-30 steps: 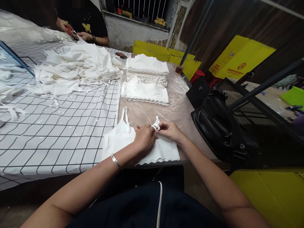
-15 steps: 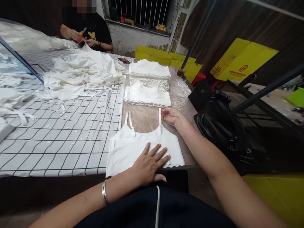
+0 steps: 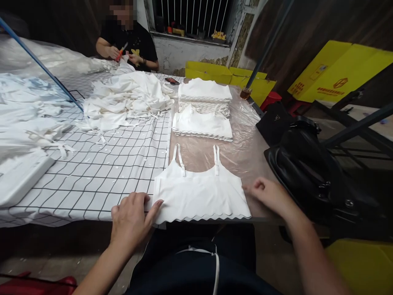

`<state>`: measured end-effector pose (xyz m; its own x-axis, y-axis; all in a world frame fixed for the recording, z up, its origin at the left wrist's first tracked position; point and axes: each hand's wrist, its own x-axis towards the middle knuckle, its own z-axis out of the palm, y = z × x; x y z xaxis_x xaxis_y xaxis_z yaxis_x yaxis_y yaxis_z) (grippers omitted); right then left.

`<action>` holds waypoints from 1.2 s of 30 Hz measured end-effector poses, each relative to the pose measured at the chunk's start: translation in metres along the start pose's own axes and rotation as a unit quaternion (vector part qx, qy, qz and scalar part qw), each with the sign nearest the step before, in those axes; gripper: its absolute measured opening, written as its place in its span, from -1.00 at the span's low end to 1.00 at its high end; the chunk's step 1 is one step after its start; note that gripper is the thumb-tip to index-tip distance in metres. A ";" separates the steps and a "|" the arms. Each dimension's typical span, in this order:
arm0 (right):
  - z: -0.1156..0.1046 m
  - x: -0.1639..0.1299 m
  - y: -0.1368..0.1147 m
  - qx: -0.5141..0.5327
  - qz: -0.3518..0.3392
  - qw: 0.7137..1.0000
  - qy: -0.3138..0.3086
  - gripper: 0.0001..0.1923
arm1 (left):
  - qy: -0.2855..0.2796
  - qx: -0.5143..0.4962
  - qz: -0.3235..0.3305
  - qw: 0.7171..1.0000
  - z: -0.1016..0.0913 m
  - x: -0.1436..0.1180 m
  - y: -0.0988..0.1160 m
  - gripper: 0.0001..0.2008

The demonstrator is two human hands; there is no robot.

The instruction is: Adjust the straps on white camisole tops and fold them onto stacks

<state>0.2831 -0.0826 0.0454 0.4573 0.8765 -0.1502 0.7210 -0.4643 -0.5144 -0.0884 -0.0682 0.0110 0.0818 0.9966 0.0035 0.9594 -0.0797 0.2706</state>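
A white camisole top (image 3: 199,192) with two thin straps and a wavy hem lies flat at the table's front edge. At its lower left side is my left hand (image 3: 130,215), its thumb on the cloth and apart from the bent fingers, which rest by the side edge. Beside the right edge, my right hand (image 3: 267,194) is slightly blurred; one finger reaches toward the cloth and the others are curled, with nothing visible in them. Behind the top lies a neat stack of white tops (image 3: 202,125), with another stack (image 3: 205,91) beyond it.
Loose white garments (image 3: 129,96) are heaped on the checked cloth (image 3: 123,176), with more garments (image 3: 27,119) farther left. A black bag (image 3: 302,168) stands at the right. A blue pole (image 3: 39,61) crosses the left side. Across the table, a person (image 3: 129,45) holds a red-handled tool.
My left hand has gone from flat on the top's middle to its left edge. My right hand has left the strap and come down beside the right edge. The view has shifted.
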 end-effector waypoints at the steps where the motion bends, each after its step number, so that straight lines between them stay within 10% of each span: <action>1: 0.007 -0.014 0.010 -0.023 -0.002 1.000 -0.010 -0.62 | -0.016 0.008 -0.017 1.000 -0.002 -0.001 -0.003 -0.58; 13: 0.037 -0.039 0.017 0.005 -0.017 0.999 0.034 -0.72 | 0.039 -0.016 0.032 0.999 0.016 0.004 0.005 -0.72; 17: 0.044 -0.042 0.016 0.144 -0.035 0.989 0.005 -0.65 | 0.018 -0.161 -0.002 0.987 0.022 0.009 -0.002 -0.65; 21: 0.023 -0.032 0.004 0.430 0.016 0.901 -0.055 -0.58 | -0.114 -0.516 -0.115 0.841 -0.005 0.030 0.000 -0.58; 25: -0.021 0.019 -0.027 0.529 -0.012 0.847 -0.044 -0.65 | -0.167 -0.680 -0.172 0.693 -0.066 0.087 0.017 -0.66; 31: -0.096 0.148 -0.114 0.555 -0.034 0.831 -0.007 -0.79 | -0.066 -0.686 -0.078 0.720 -0.149 0.223 0.065 -0.80; 36: -0.119 0.221 -0.167 0.555 -0.020 0.829 0.066 -0.80 | 0.053 -0.682 0.015 0.729 -0.171 0.310 0.103 -0.80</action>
